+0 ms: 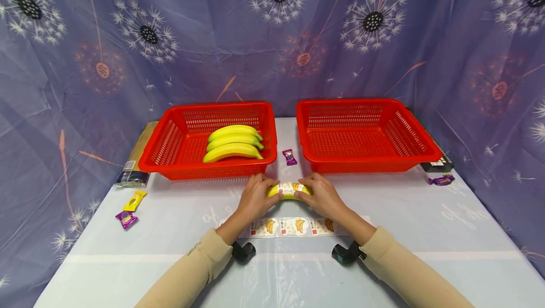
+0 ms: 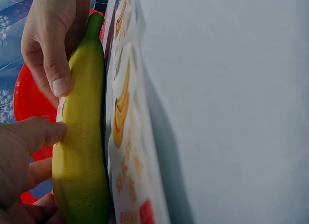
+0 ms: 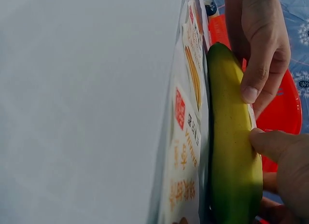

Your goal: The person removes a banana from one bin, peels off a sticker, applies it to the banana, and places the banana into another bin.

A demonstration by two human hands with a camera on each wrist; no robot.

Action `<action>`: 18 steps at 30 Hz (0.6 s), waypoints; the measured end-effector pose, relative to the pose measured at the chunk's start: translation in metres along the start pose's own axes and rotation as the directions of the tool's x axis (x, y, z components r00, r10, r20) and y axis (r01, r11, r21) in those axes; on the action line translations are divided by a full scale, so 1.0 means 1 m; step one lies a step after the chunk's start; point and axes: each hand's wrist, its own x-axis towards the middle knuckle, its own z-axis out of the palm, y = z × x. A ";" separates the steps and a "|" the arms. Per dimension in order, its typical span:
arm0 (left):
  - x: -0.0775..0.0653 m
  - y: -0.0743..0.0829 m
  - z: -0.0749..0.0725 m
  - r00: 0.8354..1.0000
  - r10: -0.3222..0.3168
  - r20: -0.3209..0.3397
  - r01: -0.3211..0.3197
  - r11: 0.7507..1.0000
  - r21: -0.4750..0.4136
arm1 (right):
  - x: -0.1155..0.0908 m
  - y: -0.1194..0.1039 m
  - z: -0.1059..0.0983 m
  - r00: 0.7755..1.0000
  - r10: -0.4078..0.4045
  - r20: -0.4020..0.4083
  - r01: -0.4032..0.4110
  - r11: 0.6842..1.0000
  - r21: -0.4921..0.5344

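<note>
Running left to right on the near side is a banana-print sticker strip. Parallel, just beyond, lies the labelled banana, between the hands, neither nearer: left hand and right hand each grip an end. Farther stands a red slotted basket holding three bananas.

A plump yellow banana with green-tinged ends lies lengthwise at four o'clock, pressed by the thumb of the right hand, also at four, and the thumb of the left hand at two, a sliver of white label showing between them. Just beside it, a glossy white strip of banana-printed stickers runs from past twelve to nearly six; a smooth white tabletop spreads at nine, a curved red plastic basket at three
</note>
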 end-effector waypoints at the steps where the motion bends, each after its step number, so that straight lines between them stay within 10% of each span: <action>1: 0.000 0.001 0.000 1.000 0.004 -0.005 -0.004 1.000 -0.006 | 0.001 0.000 0.000 1.000 -0.011 -0.006 0.011 1.000 0.012; 18: 0.002 0.003 -0.001 1.000 0.007 0.013 -0.007 1.000 0.026 | 0.005 0.002 0.001 0.998 -0.053 0.022 0.053 0.998 0.019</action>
